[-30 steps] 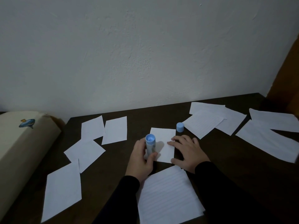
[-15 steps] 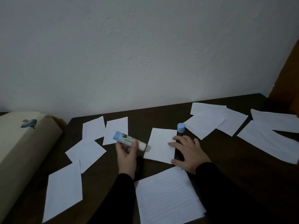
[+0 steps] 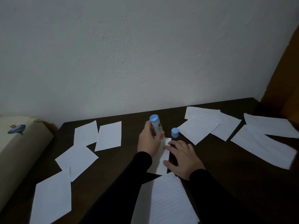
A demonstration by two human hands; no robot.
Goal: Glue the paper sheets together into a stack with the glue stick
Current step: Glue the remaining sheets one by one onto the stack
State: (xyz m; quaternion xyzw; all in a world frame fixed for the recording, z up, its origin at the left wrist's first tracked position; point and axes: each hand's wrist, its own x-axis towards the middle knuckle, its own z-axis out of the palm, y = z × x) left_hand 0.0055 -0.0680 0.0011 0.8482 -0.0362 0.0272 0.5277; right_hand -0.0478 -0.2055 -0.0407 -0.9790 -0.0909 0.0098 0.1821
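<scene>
The glue stick (image 3: 155, 126) is in the left hand (image 3: 149, 141), which wraps its fingers round the tube. The blue end points up and away, and the glue end points down at the top of the sheet (image 3: 163, 156) in the middle of the worktop (image 3: 226, 160). Half a second ago the stick was out to the left of the sheet, lying sideways in the hand. Now it has come back over the sheet and stands nearly upright — so I think the glue is about to go on, or more of it. I cannot see if the tip touches the paper, since the hand hides it.

The right hand (image 3: 182, 158) lies flat with its fingers spread, pressing the sheet's right edge so it does not slide. It has not moved.

The cap (image 3: 175, 132) stands just past the sheet, off the stick. A lined sheet (image 3: 166, 201) waits close in front of the person. More sheets (image 3: 90, 147) lie loose on the left, and bigger ones (image 3: 226, 126) on the right — none are stacked yet, so most of the job is still to do.

A pale roll (image 3: 21, 143) with a small picture sits at the far left.
</scene>
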